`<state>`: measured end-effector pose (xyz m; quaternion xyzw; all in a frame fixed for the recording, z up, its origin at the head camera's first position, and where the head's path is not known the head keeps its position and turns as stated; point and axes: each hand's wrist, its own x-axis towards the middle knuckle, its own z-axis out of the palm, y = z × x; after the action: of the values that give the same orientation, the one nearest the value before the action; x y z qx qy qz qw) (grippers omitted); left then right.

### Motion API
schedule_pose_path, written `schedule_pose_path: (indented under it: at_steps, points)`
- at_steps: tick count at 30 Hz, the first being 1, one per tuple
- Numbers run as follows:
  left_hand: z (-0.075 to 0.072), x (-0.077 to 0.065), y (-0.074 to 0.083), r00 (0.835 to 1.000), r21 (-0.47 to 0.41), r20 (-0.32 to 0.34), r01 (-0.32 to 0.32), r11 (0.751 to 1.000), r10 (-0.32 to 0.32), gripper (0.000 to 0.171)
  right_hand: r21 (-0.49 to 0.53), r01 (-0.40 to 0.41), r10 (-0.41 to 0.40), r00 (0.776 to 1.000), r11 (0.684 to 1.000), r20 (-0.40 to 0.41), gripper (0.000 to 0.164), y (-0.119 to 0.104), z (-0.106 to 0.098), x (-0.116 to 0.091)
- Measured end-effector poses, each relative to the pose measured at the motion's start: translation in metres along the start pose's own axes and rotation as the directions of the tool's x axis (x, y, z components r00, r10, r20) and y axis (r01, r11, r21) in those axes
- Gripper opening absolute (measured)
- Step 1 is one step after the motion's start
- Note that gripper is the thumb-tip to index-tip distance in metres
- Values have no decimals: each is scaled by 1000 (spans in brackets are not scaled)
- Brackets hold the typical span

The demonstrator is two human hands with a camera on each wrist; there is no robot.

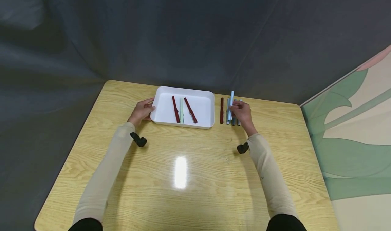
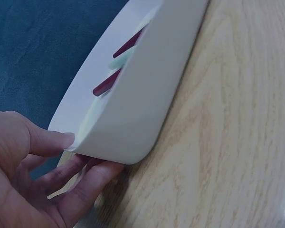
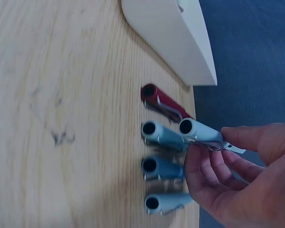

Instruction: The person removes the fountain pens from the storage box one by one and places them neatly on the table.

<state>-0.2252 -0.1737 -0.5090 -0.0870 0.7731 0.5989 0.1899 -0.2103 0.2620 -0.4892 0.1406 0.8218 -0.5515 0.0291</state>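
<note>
Nearest the person, two beige sleeves run up over the wooden table (image 1: 183, 197), each wrist carrying a small black camera; further out, the left hand (image 1: 141, 111) holds the left end of the white tray (image 1: 201, 103), its thumb on the rim and its fingers curled under the corner, as the left wrist view shows; the tray sits flat on the table near the far edge; inside it lie two dark red pens (image 1: 175, 109) with a pale green pen (image 1: 181, 110) between them, the right-hand red one slanted.

To the right of the tray, the right hand (image 1: 242, 113) pinches a light blue pen (image 1: 231, 100) between thumb and curled fingers, its far end raised and pointing away from the person; in the right wrist view that pen is lifted above the row, lying over a neighbour; on the table beneath rest three more blue pens (image 3: 157, 166) side by side, and a dark red pen (image 1: 221, 110) lies just left of them, between the row and the tray; beyond the table hangs a dark grey backdrop.
</note>
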Motion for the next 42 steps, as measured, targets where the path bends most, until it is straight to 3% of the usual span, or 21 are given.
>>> schedule_pose_path:
  at_steps: [14, 20, 26, 34, 42]
  points:
    - [-10, 5, 2, 997, -44, 45, 65, 997, -63, 63, 4, -18, 18, 1000, 1000, -18, 38, 11, -26, 0]
    - [-12, 1, 1, 999, -22, 39, 2, 1000, -1, 65, 5, -15, 16, 999, 1000, -42, 38, 20, -38, 0]
    - [-12, -2, -1, 997, -66, 28, -66, 996, 68, 66, -14, -31, 30, 998, 999, -59, 37, 25, -48, 1]
    - [-13, 0, -1, 999, -47, 27, -23, 999, 25, 65, -52, -67, 64, 997, 996, -52, 40, 30, -56, 2]
    - [-14, -3, 0, 999, -61, 35, -9, 998, 11, 65, -84, -40, 35, 998, 996, -55, 35, 36, -58, 4]
